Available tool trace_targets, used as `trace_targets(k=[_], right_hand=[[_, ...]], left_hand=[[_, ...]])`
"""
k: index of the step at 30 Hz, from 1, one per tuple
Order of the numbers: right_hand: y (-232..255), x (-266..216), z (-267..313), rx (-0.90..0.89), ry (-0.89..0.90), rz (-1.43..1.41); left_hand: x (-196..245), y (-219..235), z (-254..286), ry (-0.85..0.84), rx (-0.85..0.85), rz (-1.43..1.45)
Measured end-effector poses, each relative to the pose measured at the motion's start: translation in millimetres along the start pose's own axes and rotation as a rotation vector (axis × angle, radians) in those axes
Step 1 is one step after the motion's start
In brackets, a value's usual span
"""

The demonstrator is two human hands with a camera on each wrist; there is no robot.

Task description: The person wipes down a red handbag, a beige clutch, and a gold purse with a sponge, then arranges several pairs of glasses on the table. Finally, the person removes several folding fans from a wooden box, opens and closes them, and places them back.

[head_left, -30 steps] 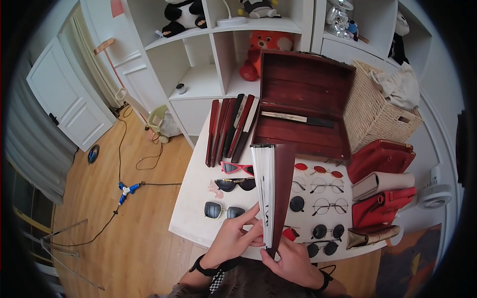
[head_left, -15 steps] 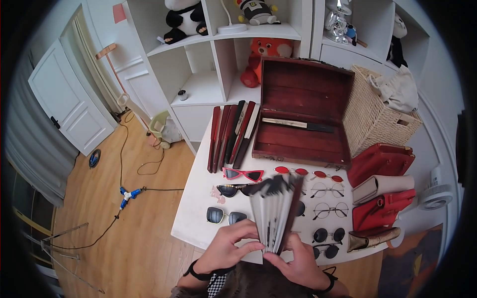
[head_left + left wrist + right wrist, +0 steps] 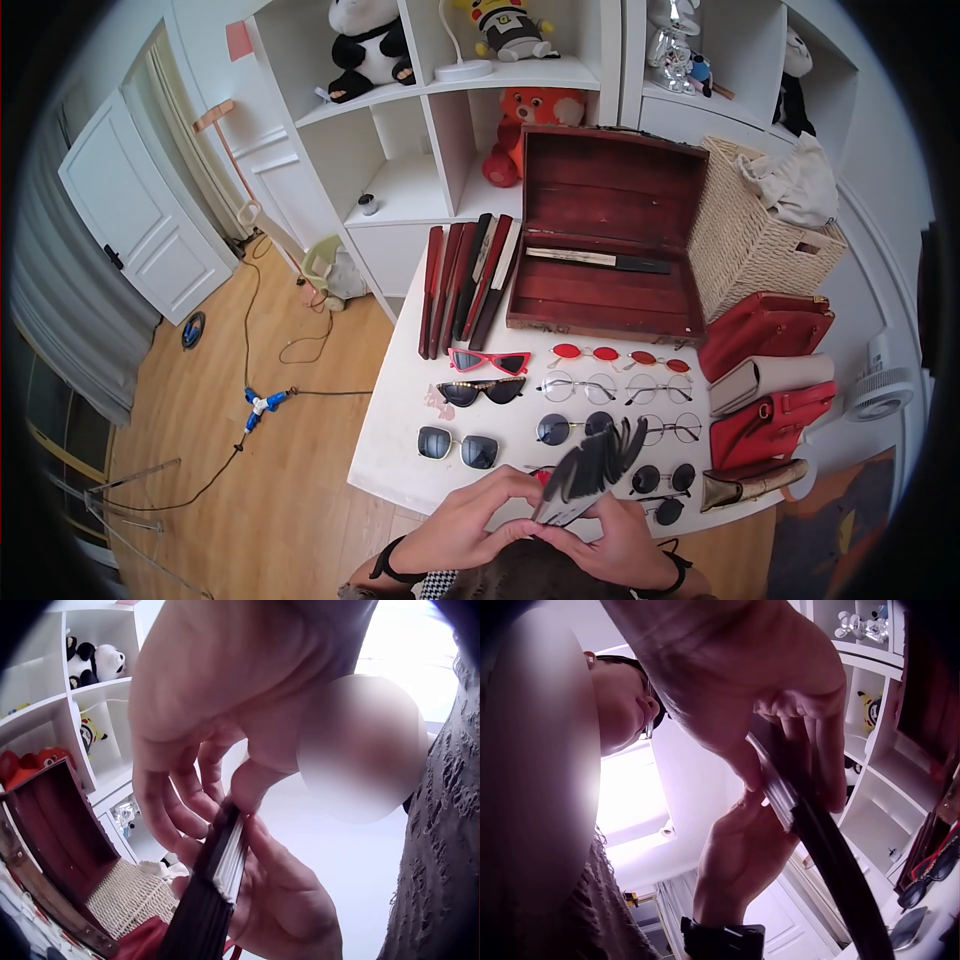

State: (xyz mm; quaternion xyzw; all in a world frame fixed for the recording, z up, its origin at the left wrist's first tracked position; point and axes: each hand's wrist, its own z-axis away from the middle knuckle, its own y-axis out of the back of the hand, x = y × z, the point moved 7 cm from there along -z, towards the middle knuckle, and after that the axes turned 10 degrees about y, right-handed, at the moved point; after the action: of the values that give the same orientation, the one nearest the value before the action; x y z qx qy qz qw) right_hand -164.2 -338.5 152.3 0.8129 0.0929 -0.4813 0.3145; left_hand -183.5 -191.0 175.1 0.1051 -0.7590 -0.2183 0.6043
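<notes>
A folding fan (image 3: 592, 474) with a dark leaf and pale ribs is held low in front of the person's body, over the table's near edge. The left hand (image 3: 472, 522) grips its lower end from the left, thumb on the near face. From the other side the right hand (image 3: 622, 540) pinches the same end, its thumb close to the left one. In the left wrist view, the pale ribs (image 3: 231, 864) show between the thumbs and curled fingers. The dark leaf (image 3: 844, 889) stretches away from both hands in the right wrist view. Round dark sunglasses (image 3: 573, 429) lie just beyond it.
On the white table (image 3: 400, 465) are several glasses in rows and a row of folded fans (image 3: 465, 290). An opened dark red case (image 3: 610, 300) holds one more fan (image 3: 600, 260). Bags (image 3: 768, 335) line the right edge beside a woven basket (image 3: 760, 240).
The fan was upright and tall in view, then spread somewhat; now it is lowered, its top tilted away to the right. Both hands keep hold of its lower end.
</notes>
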Motion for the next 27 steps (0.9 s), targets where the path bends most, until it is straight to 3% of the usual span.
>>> trace_targets(k=[1, 4, 8, 11, 16, 20, 22, 23, 25, 26, 27], right_hand=[[1, 2, 1, 0.069, -0.043, -0.097], [-3, 0, 2, -0.018, -0.080, -0.028], [-3, -8, 3, 0.057, -0.089, -0.060], [-1, -8, 3, -0.024, -0.040, -0.080], [-6, -6, 5, -0.098, -0.033, -0.089], [-2, -6, 3, -0.203, -0.067, -0.020], [3, -16, 0, -0.186, 0.117, 0.012], [0, -18, -2, -0.185, 0.115, 0.010], [8, -23, -9, 0.080, 0.116, -0.315], [9, -23, -12, 0.081, 0.114, -0.318], [12, -34, -15, 0.073, 0.271, -0.161]], left_hand=[[3, 2, 0, 0.000, -0.016, 0.043], [13, 11, 2, -0.026, -0.030, 0.094], [27, 20, 7, -0.033, 0.039, 0.088], [21, 23, 11, 0.042, 0.042, 0.083], [24, 32, 20, -0.099, 0.200, -0.096], [29, 35, 22, -0.102, 0.293, -0.197], [25, 34, 19, -0.056, 0.238, -0.153], [29, 33, 15, -0.017, 0.196, -0.117], [30, 30, 14, -0.051, 0.186, -0.131], [32, 29, 15, -0.085, 0.179, -0.144], [34, 30, 16, -0.081, 0.178, -0.145]])
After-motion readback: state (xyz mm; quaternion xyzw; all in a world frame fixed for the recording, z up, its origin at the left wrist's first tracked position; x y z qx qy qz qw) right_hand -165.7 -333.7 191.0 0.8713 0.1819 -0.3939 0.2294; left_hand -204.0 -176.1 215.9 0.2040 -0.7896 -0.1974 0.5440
